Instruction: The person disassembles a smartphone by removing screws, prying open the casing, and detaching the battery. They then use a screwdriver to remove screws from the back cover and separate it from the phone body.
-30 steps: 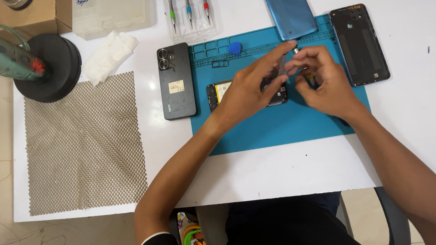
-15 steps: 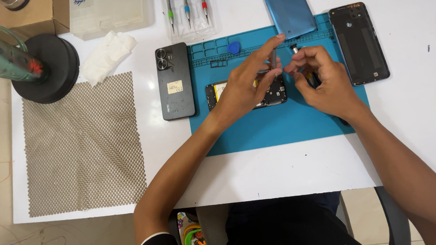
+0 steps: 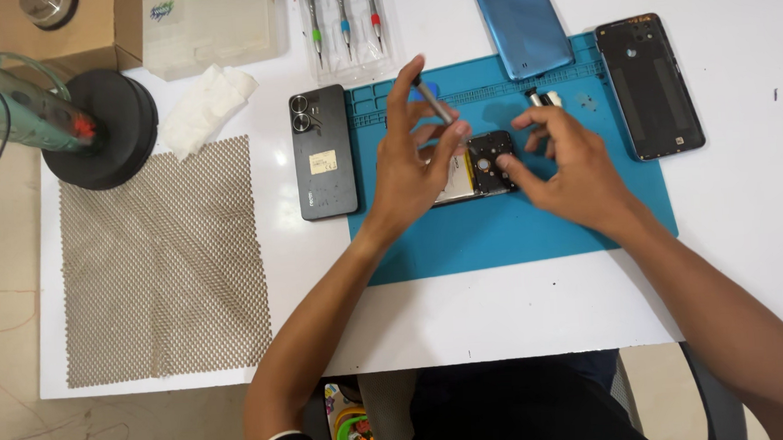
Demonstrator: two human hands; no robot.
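Screwdrivers, three of them with green, blue and red collars, lie side by side in a clear tray (image 3: 346,37) at the far edge of the table (image 3: 501,321). Left of it stands a translucent plastic box (image 3: 207,30); what it holds cannot be made out. A cardboard box (image 3: 53,32) in the far left corner carries a small metal cup.

You have four phone pieces in view: an opened phone (image 3: 477,165) on the blue mat (image 3: 515,223), a dark phone (image 3: 323,153) face down just left of the mat, a blue back cover (image 3: 521,22) at the mat's far edge, and a black back shell (image 3: 650,85) on the mat's right end. One mesh sheet (image 3: 160,265) covers the left of the table, with one crumpled tissue (image 3: 206,109) and one black round stand (image 3: 106,127) beyond it.

Your left hand (image 3: 416,170) pinches a thin screwdriver (image 3: 435,102) between thumb and fingers, its shaft slanting up and away above the opened phone. Your right hand (image 3: 574,168) is spread loose, grasping nothing; its fingertips (image 3: 505,162) rest at the right end of the opened phone, which lies between both hands, partly hidden under the left one.
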